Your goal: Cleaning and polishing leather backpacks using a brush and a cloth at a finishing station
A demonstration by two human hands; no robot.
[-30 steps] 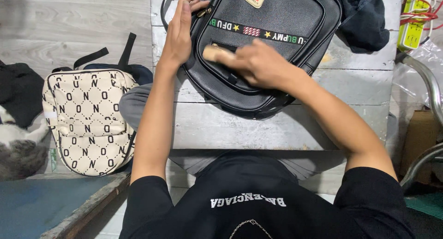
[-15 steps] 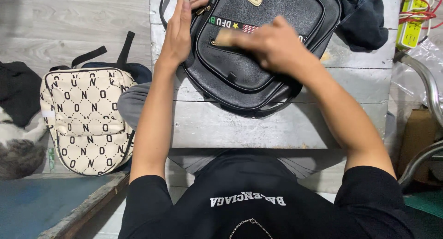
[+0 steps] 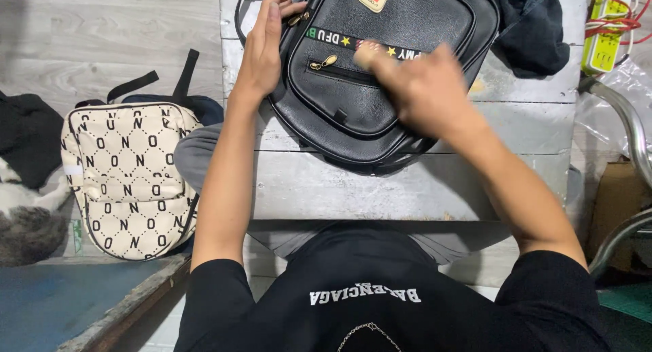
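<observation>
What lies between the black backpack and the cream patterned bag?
In the head view, the left forearm crosses between the black backpack and the cream patterned bag.
</observation>
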